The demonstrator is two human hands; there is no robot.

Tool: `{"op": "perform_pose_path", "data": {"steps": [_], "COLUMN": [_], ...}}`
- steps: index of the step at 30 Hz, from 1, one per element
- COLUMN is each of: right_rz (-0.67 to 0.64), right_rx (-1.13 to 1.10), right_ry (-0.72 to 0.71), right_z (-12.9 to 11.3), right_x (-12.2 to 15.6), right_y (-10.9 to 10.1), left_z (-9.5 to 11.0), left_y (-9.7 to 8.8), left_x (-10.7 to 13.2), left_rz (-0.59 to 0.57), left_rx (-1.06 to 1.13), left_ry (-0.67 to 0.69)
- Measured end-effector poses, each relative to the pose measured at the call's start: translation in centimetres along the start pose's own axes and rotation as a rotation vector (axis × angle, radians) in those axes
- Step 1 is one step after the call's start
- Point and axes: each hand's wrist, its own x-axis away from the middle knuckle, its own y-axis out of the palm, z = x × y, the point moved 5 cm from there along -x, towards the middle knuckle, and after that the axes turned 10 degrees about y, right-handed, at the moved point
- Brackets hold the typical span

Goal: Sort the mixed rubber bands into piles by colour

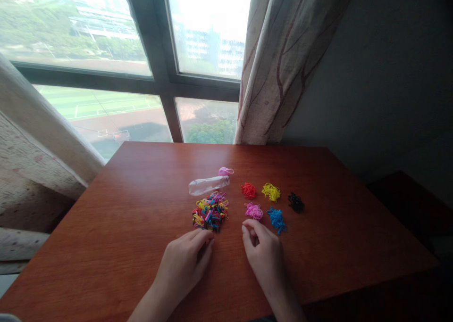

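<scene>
A mixed heap of small coloured elastic bands [210,211] lies on the brown wooden table [123,227]. To its right sit sorted little piles: red [248,190], yellow [271,192], black [296,202], pink [254,211] and blue [276,218]. My left hand [187,260] rests on the table just below the mixed heap, fingers curled together. My right hand [264,249] rests beside it, just below the pink pile, thumb and fingers curled in a loose pinch; what they hold, if anything, is hidden.
A clear plastic bottle [208,185] lies on its side behind the heap, with its pink cap [225,171] off beside it. A window and curtains stand behind the table. A dark wall is at right.
</scene>
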Motion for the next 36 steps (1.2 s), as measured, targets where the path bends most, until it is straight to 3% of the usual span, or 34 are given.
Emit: {"op": "perform_pose_path", "data": {"steps": [16, 36], "right_rz": [-0.204, -0.194], "right_rx": [0.155, 0.131], "right_ry": [-0.099, -0.108], "right_z": [-3.2, -3.1], "right_x": [0.7, 0.6], "right_y": [3.5, 4.1], "left_z": [-0.2, -0.2], "left_y": [0.4, 0.4], "left_x": [0.1, 0.1], "left_rz": [-0.05, -0.032], "left_rx": [0.008, 0.013], "left_ry": [-0.025, -0.038]}}
